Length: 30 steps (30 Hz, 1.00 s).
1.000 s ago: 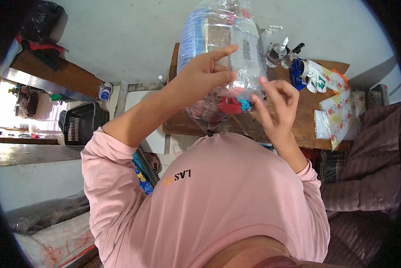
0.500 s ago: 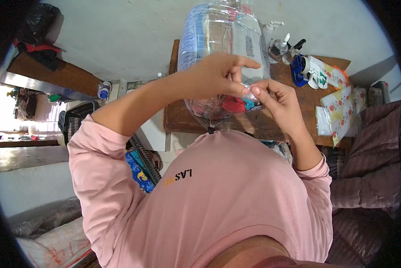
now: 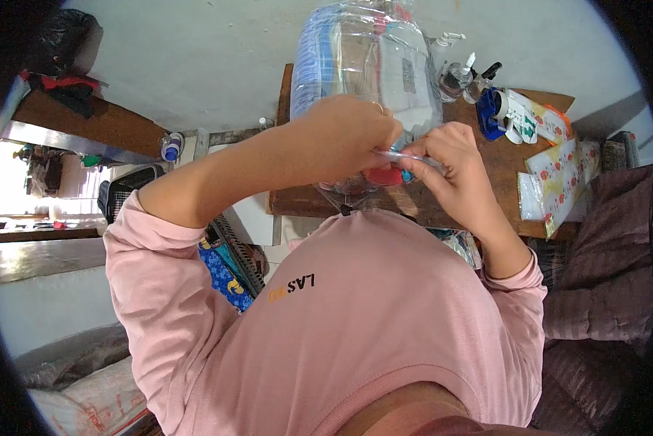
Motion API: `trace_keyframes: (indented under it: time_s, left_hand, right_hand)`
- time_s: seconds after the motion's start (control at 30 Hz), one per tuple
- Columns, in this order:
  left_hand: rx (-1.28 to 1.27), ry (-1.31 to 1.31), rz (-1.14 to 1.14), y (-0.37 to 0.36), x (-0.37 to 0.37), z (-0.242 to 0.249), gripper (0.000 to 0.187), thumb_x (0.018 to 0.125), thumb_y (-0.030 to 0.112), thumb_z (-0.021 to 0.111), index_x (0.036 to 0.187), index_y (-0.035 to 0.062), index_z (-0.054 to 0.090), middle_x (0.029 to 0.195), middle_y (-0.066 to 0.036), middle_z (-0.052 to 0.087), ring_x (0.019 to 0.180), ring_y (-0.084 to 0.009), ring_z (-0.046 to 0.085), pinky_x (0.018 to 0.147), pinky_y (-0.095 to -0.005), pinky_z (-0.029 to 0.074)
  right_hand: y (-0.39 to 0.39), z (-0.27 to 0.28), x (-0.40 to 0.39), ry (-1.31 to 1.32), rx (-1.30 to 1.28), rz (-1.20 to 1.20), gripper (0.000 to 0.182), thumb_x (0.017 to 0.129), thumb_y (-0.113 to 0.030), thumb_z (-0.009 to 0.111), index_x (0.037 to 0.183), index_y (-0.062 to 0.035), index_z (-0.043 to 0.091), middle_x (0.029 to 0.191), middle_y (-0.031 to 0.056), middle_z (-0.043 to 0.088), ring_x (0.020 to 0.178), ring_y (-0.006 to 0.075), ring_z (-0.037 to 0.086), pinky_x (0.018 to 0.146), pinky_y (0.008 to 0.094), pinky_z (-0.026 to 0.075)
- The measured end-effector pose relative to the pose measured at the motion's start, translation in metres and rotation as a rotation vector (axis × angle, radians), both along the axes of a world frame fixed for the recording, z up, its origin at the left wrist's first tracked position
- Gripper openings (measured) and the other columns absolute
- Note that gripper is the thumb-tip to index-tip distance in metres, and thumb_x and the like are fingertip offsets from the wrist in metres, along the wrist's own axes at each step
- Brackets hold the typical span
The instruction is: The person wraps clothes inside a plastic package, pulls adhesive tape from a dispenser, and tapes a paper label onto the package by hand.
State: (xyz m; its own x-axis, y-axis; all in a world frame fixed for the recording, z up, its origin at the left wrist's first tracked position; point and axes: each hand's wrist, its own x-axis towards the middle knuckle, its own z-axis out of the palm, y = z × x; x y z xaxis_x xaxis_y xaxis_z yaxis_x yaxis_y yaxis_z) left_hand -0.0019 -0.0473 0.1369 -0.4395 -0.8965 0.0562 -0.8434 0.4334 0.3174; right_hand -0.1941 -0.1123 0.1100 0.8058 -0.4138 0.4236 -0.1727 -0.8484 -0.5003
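A worker in a pink shirt draws both hands together over a plastic-wrapped bundle (image 3: pixel 406 62) standing on a wooden bench (image 3: pixel 290 202) against a pale wall. A second ago the hands were apart, with fingers spread at the bundle's front; half a second later their thumbs met, and now they grip a short, shiny strip of clear plastic (image 3: pixel 408 158), stretched between them. Whether it is tape or a fold of the wrapping cannot be told.

The left hand (image 3: pixel 352 134) is turned back outward, its fingers curled in where the forefinger stood out before, the tips closed on one end of the strip. The right hand (image 3: pixel 457 163) pinches the other end, thumb beneath and fingers bent above, leaving almost no gap. The change suggests the work has passed from feeling about the wrapping to handling this one piece with both hands.

The bundle has hardly shifted, its red cloth (image 3: pixel 384 176) showing through the plastic just below the strip. To the right on the bench are clear bottles (image 3: pixel 453 81), a blue object (image 3: pixel 489 114) and flower-printed packets (image 3: pixel 555 174), none of them touched by either hand
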Motion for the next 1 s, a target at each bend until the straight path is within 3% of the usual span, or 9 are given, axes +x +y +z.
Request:
trace_keyframes:
  time_s: [0.07,0.17,0.27,0.37,0.57,0.67,0.77,0.87,1.0]
  left_hand:
    - [-0.05,0.008,-0.028,-0.001,0.003,0.004,0.024,0.077,0.02,0.063,0.094,0.003,0.057,0.069,-0.008,0.052,0.072,-0.0219,0.055,0.068,-0.0306,0.043]
    - [0.284,0.49,0.041,-0.006,0.001,0.0,0.033,0.077,0.017,0.063,0.105,0.0003,0.056,0.072,-0.006,0.057,0.067,-0.0145,0.054,0.065,-0.0263,0.043]
    - [0.55,0.667,0.109,-0.021,0.014,-0.014,0.04,0.078,0.012,0.063,0.113,-0.0038,0.052,0.073,-0.003,0.059,0.064,-0.007,0.052,0.062,-0.022,0.041]
    - [0.561,0.707,0.127,-0.021,0.012,-0.012,0.04,0.077,0.009,0.063,0.112,-0.006,0.052,0.07,0.0,0.059,0.063,-0.0042,0.051,0.062,-0.0199,0.041]
    - [0.666,0.807,0.109,-0.024,0.009,-0.017,0.035,0.077,0.009,0.062,0.107,-0.0034,0.053,0.071,-0.001,0.058,0.065,-0.0056,0.05,0.063,-0.0205,0.041]
    - [0.353,0.446,0.089,-0.013,-0.001,-0.002,0.028,0.075,0.012,0.064,0.098,-0.0014,0.054,0.071,-0.004,0.055,0.067,-0.0129,0.055,0.063,-0.0251,0.043]
    - [-0.377,0.231,-0.027,-0.003,-0.007,-0.023,0.022,0.074,0.016,0.063,0.087,0.0012,0.053,0.071,-0.007,0.052,0.07,-0.0238,0.057,0.062,-0.032,0.045]
    - [-0.406,-0.076,-0.083,0.004,0.004,-0.028,0.02,0.074,0.019,0.062,0.081,0.002,0.052,0.072,-0.009,0.052,0.07,-0.0309,0.056,0.062,-0.0372,0.045]
    - [-0.075,0.13,0.058,0.005,0.004,-0.034,0.019,0.078,0.019,0.059,0.076,0.0022,0.051,0.072,-0.011,0.052,0.07,-0.0303,0.055,0.06,-0.0368,0.043]
  right_hand:
    - [-0.004,-0.002,0.003,-0.026,0.121,0.032,0.013,0.075,-0.018,0.063,0.078,-0.0056,0.062,0.069,0.0061,0.055,0.073,0.0232,0.05,0.077,0.0325,0.034]
    - [-0.012,-0.01,0.005,0.03,0.346,0.031,0.014,0.075,-0.018,0.063,0.077,-0.0048,0.061,0.066,0.0054,0.055,0.072,0.0228,0.051,0.077,0.0317,0.034]
    - [-0.009,-0.012,0.006,0.012,0.327,-0.012,0.014,0.074,-0.019,0.064,0.081,-0.0069,0.062,0.073,0.0044,0.056,0.076,0.0208,0.051,0.079,0.0321,0.034]
    - [0.0,-0.004,0.002,-0.078,-0.31,-0.103,0.019,0.072,-0.02,0.065,0.087,-0.0096,0.062,0.081,0.0026,0.055,0.08,0.0179,0.05,0.082,0.0351,0.033]
    - [0.017,-0.011,-0.002,-0.007,-0.49,-0.148,0.02,0.071,-0.017,0.064,0.088,-0.0074,0.06,0.083,0.001,0.054,0.08,0.0173,0.05,0.086,0.0398,0.033]
    - [0.015,-0.015,0.003,-0.034,-0.447,-0.134,0.016,0.072,-0.014,0.063,0.085,-0.0058,0.059,0.081,0.0021,0.054,0.079,0.0186,0.05,0.084,0.0388,0.034]
    - [0.013,-0.019,0.005,-0.035,-0.337,-0.118,0.012,0.073,-0.012,0.062,0.082,-0.0051,0.057,0.079,0.004,0.054,0.078,0.0205,0.051,0.081,0.0378,0.034]
    - [0.007,-0.023,0.005,-0.038,-0.191,-0.084,0.012,0.075,-0.013,0.061,0.082,-0.0048,0.056,0.078,0.0058,0.055,0.077,0.022,0.05,0.078,0.0362,0.034]
    - [0.01,-0.034,0.005,-0.152,-0.131,-0.148,0.016,0.076,-0.017,0.062,0.084,-0.0054,0.055,0.077,0.0073,0.053,0.076,0.0233,0.05,0.077,0.0357,0.032]
